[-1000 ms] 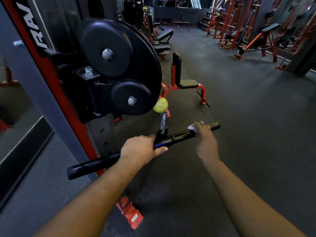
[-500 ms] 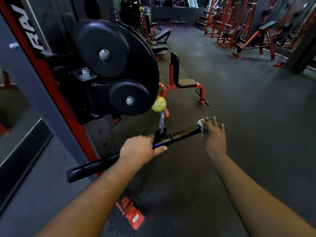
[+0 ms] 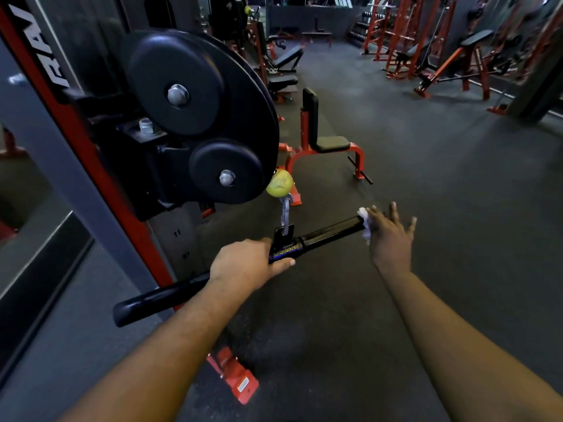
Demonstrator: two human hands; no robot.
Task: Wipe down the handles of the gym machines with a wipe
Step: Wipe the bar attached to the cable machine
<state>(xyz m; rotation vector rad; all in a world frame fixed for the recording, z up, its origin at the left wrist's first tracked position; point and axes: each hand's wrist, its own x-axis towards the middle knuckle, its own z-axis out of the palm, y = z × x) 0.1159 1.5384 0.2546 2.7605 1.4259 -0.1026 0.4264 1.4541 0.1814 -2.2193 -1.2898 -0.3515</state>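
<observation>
1. The left hand (image 3: 246, 263) is wrapped round the middle of the straight black cable-machine bar (image 3: 329, 233), just on the near side of the bar's black centre bracket (image 3: 284, 236), fingers curled over the top and thumb tip showing underneath. It holds the bar steady.
2. The right hand (image 3: 391, 236) is at the far end of the same bar. Its fingers are spread and nearly straight, gripping nothing; the crumpled white wipe (image 3: 365, 222) is caught between the palm side of that hand and the bar's end cap.
3. What changed: a second ago this hand was closed over the bar partway along the right-hand grip, wipe underneath. Half a second ago it had slid out to the tip. Now the fingers have opened and the hand has run off the end.
4. I judge this means the right half of the bar has had one full pass. The left half, beyond the left hand from the bracket, looks not yet wiped.
5. Above the bracket, a silver carabiner (image 3: 285, 214) hangs from a yellow-green ball stopper (image 3: 279, 184), which sits against the large black pulley housing (image 3: 195, 117).
6. Beyond the bracket stands a red-framed seat with black pads (image 3: 330, 144); more red racks (image 3: 405, 35) line the far floor.
</observation>
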